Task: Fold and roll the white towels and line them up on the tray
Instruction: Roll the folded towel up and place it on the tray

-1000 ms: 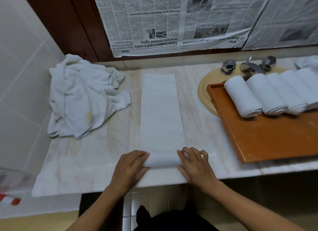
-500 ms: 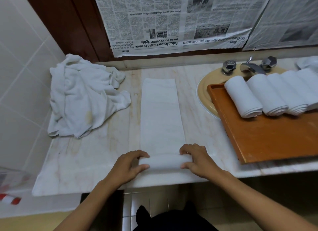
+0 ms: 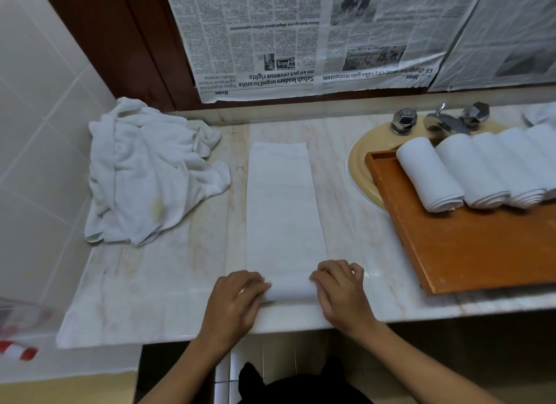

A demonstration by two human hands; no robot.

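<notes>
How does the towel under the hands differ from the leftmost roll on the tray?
The towel under the hands is mostly a flat folded strip, with only its near end rolled; the leftmost roll is rolled up completely. The towel lies on the marble counter; the roll sits on the wooden tray. The left hand and right hand grip the towel's rolled end; no hand touches the leftmost roll. Both are white.
</notes>
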